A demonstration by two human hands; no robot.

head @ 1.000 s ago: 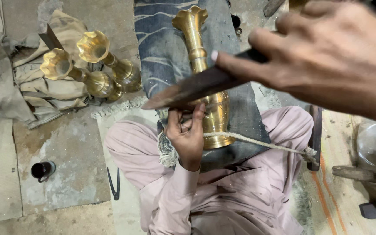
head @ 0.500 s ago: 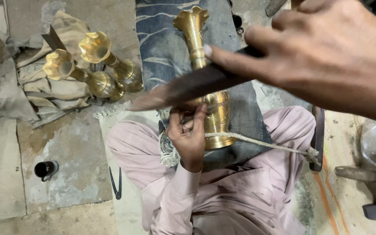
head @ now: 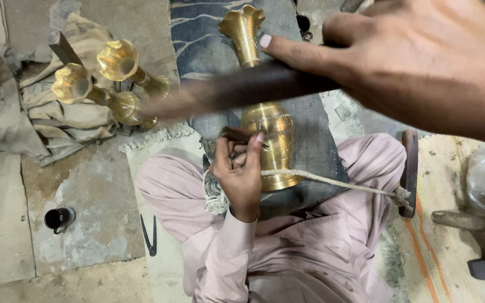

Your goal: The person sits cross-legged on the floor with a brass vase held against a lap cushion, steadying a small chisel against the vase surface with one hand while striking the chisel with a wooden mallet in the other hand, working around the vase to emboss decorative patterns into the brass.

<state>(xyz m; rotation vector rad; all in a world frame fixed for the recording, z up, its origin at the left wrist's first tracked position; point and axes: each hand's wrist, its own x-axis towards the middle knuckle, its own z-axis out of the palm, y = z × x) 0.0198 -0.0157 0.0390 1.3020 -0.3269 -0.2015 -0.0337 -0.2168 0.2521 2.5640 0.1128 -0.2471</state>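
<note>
Brass vase (head: 268, 140) lies across lap at frame centre, fluted mouth at 12 o'clock, cord (head: 332, 182) lashed round base. Left hand (head: 239, 171) at vase's 9 o'clock, fingers pinching small punch (head: 237, 134) against belly. Right hand (head: 416, 62), 2 o'clock, clenched on dark blurred hammer (head: 242, 90). Vase likely heavy, rigid, slick; narrow neck likely best grip.

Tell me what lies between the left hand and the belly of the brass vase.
In the head view, a short dark chisel held in the left hand, its tip against the brass vase; nothing else lies between.
</note>
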